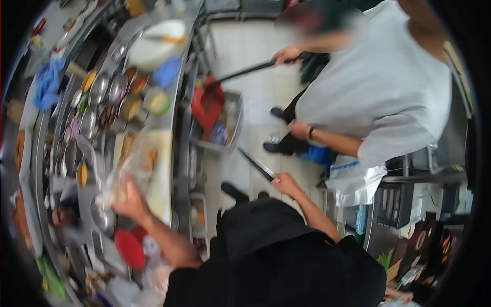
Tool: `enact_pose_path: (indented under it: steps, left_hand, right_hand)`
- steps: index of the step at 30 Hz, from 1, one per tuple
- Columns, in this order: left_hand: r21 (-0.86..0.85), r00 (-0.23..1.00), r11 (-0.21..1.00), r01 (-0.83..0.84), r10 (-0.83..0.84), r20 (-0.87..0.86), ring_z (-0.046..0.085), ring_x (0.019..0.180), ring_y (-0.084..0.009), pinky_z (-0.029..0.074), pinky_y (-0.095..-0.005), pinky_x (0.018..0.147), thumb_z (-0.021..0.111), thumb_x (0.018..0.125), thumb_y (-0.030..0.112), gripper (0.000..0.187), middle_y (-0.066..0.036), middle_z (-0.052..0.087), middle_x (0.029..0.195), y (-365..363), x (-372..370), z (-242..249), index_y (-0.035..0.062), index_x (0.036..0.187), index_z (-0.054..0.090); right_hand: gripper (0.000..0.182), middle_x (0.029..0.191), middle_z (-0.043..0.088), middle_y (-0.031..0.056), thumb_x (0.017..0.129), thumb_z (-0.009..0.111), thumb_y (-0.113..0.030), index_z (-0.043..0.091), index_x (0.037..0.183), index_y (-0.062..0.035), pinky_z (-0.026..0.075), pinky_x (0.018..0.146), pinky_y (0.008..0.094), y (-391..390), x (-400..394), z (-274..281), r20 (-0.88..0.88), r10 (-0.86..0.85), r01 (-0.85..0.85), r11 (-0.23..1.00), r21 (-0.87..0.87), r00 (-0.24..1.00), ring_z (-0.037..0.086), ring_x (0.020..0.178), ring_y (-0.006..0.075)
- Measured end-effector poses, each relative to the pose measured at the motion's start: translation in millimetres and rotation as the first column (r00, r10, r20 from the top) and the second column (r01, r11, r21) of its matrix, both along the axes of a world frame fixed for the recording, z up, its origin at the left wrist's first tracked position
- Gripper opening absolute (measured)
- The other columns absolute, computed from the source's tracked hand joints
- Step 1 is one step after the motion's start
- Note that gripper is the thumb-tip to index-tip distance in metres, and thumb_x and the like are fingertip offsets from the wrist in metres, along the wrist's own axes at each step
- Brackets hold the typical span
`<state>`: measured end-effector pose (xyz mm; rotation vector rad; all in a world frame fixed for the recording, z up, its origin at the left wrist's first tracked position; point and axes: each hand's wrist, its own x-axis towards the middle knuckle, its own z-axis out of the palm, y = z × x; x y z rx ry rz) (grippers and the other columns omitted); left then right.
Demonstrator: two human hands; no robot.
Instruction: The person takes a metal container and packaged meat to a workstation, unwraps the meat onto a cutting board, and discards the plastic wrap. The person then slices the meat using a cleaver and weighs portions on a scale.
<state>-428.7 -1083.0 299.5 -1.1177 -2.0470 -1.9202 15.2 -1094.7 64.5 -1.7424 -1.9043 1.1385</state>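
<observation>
My left hand [131, 201] is closed on a crumpled clear plastic bag [134, 166] above the counter at the left. Beneath and behind the bag, browned food pieces [127, 147] lie on a pale cutting board [163, 176]; the bag partly hides them. Out over the floor, well away from the counter, my right hand [287, 184] grips a long knife [255, 165] by its dark handle. The blade points forward and left, toward the grey bin [219, 146].
A person in a light shirt [378, 102] stands ahead to the right, tipping a long-handled red dustpan [207, 110] over the bin. Several metal bowls [98, 88] crowd the counter beside a white tub [153, 53]. A red bowl [129, 249] sits near my left forearm.
</observation>
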Motion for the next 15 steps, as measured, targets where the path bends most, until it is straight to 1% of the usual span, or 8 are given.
enact_pose_path:
  steps: [1,3,4,6,9,11,12,15]
  left_hand:
    - [-0.168,0.998,0.985,-0.036,0.025,-0.064,0.061,0.075,-0.0167,0.051,-0.0333,0.07,0.069,0.078,0.002,0.019,-0.01,0.066,0.09,2,24,19,-0.0043,0.095,0.064]
    - [0.008,0.959,0.962,0.273,-0.273,0.076,0.057,0.076,-0.0137,0.048,-0.0291,0.071,0.063,0.078,-0.001,0.02,-0.004,0.062,0.088,19,59,22,-0.0022,0.098,0.064]
    - [-0.012,0.959,0.961,0.277,-0.276,0.062,0.057,0.076,-0.0137,0.048,-0.0291,0.071,0.063,0.078,-0.001,0.02,-0.004,0.062,0.088,25,74,21,-0.0022,0.098,0.064]
    - [-0.056,0.927,0.927,0.371,-0.366,0.081,0.055,0.074,-0.0116,0.046,-0.0272,0.068,0.059,0.078,-0.002,0.017,-0.002,0.06,0.085,42,103,16,-0.0034,0.094,0.063]
    - [-0.122,0.914,0.906,0.406,-0.399,0.08,0.053,0.068,-0.0095,0.044,-0.0254,0.064,0.054,0.077,-0.007,0.014,-0.001,0.058,0.08,56,120,-8,-0.0039,0.089,0.059]
    - [-0.124,0.907,0.899,0.42,-0.421,0.02,0.052,0.067,-0.0097,0.044,-0.0267,0.062,0.053,0.076,-0.006,0.009,-0.001,0.058,0.076,66,133,-10,-0.0035,0.083,0.058]
    - [-0.109,0.91,0.904,0.413,-0.414,0.019,0.052,0.067,-0.0101,0.044,-0.0275,0.062,0.053,0.076,-0.006,0.007,-0.001,0.057,0.075,72,141,-10,-0.0034,0.08,0.057]
    - [-0.059,0.916,0.915,0.4,-0.398,0.046,0.052,0.066,-0.0109,0.044,-0.029,0.062,0.052,0.075,-0.004,0.004,-0.001,0.056,0.072,96,154,-13,-0.0035,0.076,0.056]
  right_hand:
    - [0.022,0.07,0.063,0.0212,0.079,0.06,-0.02,0.066,0.083,0.0009,0.049,0.062,0.0434,-12,9,6,-0.042,-0.045,0.046,0.999,0.012,0.998,0.062,0.065,0.0357]
    - [0.022,0.067,0.062,0.0208,0.08,0.058,-0.019,0.065,0.082,0.0016,0.049,0.06,0.0424,-30,27,16,-0.001,-0.074,0.073,0.991,-0.115,0.997,0.062,0.062,0.0341]
    - [0.028,0.077,0.064,0.0257,0.078,0.056,-0.022,0.067,0.088,0.0023,0.049,0.072,0.0458,-38,38,16,-0.002,-0.094,0.091,0.964,-0.249,0.996,0.063,0.077,0.0423]
    - [0.028,0.077,0.064,0.0258,0.078,0.056,-0.022,0.067,0.088,0.0026,0.05,0.073,0.0459,-59,56,12,0.006,-0.122,0.118,0.95,-0.289,0.993,0.062,0.077,0.0426]
    - [0.029,0.079,0.064,0.0261,0.078,0.056,-0.022,0.067,0.088,0.003,0.05,0.075,0.0467,-90,82,-9,0.021,-0.158,0.156,0.932,-0.327,0.987,0.062,0.079,0.0431]
    - [0.021,0.062,0.061,0.019,0.079,0.055,-0.018,0.063,0.079,0.0014,0.048,0.056,0.0418,-105,93,-18,0.053,-0.121,0.128,0.981,-0.145,0.991,0.06,0.053,0.0301]
    - [0.02,0.057,0.059,0.0162,0.08,0.055,-0.016,0.063,0.079,0.0019,0.047,0.049,0.0394,-111,100,-20,0.033,-0.16,0.164,0.958,-0.236,0.987,0.058,0.046,0.0254]
    - [0.019,0.054,0.057,0.0129,0.081,0.054,-0.015,0.063,0.078,0.0024,0.045,0.042,0.0364,-123,108,-25,0.019,-0.274,0.27,0.931,-0.245,0.962,0.054,0.039,0.0205]
